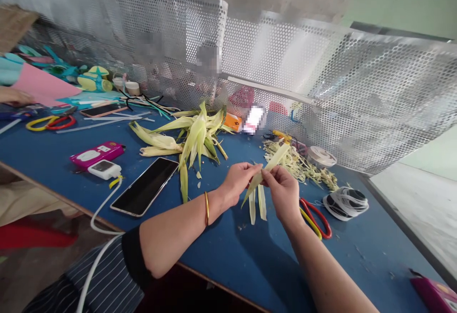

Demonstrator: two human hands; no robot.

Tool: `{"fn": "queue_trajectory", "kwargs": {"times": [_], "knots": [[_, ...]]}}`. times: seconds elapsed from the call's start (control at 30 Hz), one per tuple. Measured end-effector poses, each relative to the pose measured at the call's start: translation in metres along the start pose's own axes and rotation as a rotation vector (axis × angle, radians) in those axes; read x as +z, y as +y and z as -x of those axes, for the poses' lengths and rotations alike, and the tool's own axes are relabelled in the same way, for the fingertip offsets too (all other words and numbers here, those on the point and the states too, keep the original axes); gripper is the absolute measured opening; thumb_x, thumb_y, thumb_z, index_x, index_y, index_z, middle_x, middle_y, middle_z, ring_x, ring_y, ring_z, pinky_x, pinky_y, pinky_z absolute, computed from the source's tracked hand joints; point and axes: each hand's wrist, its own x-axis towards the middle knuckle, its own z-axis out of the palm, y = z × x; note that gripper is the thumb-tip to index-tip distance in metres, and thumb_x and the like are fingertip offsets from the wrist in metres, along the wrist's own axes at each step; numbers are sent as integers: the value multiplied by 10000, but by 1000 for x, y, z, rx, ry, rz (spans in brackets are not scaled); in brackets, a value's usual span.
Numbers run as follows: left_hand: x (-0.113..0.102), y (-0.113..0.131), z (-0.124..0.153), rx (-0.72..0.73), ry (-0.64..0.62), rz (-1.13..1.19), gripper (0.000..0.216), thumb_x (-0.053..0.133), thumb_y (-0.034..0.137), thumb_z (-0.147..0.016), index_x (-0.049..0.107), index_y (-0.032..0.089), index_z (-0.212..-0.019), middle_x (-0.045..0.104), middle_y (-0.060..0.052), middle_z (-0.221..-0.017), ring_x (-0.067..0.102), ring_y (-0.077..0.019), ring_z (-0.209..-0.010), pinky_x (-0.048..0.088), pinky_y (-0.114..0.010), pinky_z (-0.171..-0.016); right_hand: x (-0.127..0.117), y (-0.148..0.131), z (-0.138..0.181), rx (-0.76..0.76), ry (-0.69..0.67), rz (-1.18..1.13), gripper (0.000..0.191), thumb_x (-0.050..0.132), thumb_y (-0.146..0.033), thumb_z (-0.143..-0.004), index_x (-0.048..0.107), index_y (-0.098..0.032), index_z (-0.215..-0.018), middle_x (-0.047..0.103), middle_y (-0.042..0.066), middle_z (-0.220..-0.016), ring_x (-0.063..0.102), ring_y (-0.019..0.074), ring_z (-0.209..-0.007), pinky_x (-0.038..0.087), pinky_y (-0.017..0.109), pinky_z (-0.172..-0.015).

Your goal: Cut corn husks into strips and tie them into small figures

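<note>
Both hands [234, 184] [284, 194] pinch a thin, tapering husk [276, 157] (pale yellow-green) above the blue table [217, 251].

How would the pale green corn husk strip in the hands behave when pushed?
The pale green husk strip is probably light, since it looks thin. It would probably flex rather than flop: its upper end juts out straight.

Papery husk [278, 156], glossy phone [145, 186], metal partition [396, 84]

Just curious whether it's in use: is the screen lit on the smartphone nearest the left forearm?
Dark: the smartphone lies face up and shows plain black, no picture. Whether it is switched off, I cannot tell.
</note>
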Motion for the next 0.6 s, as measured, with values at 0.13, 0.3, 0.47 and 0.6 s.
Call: {"fn": "queue_trajectory", "kwargs": {"times": [0.13, 0.3, 0.47, 0.6], "knots": [[2, -2, 1, 44, 41, -36, 260, 665, 378, -746, 574, 165, -629, 514, 32, -573, 417, -82, -514, 321, -229, -509, -1, -4, 2, -89, 47, 93, 249, 656, -376, -817, 545, -201, -679, 523, -52, -591, 510, 119, -558, 468, 258, -574], [0, -2, -2, 26, 88, -8, 251, 644, 346, -775, 558, 176, -611, 497, 35, -528, 413, -88, -486, 319, -236, -495, -4, -13, 11, -353, 106, 358, 188, 604, -316, -874, 554, -213, -726, 625, -29, -645, 575, 134, -597, 445, 250, -602], [-2, 0, -4, -16, 136, 34, 287, 671, 340, -775, 544, 178, -575, 469, 37, -487, 408, -84, -453, 307, -234, -470, -9, -21, 17, -571, 114, 518, 147, 591, -302, -905, 571, -227, -780, 648, -5, -696, 606, 155, -628, 456, 265, -625], [-3, 2, -5, -41, 150, 65, 286, 692, 335, -770, 550, 168, -585, 480, 33, -504, 423, -75, -460, 321, -220, -467, -12, -31, 22, -788, 130, 591, 79, 609, -235, -897, 586, -235, -820, 646, 3, -708, 608, 162, -641, 464, 272, -619]]}}
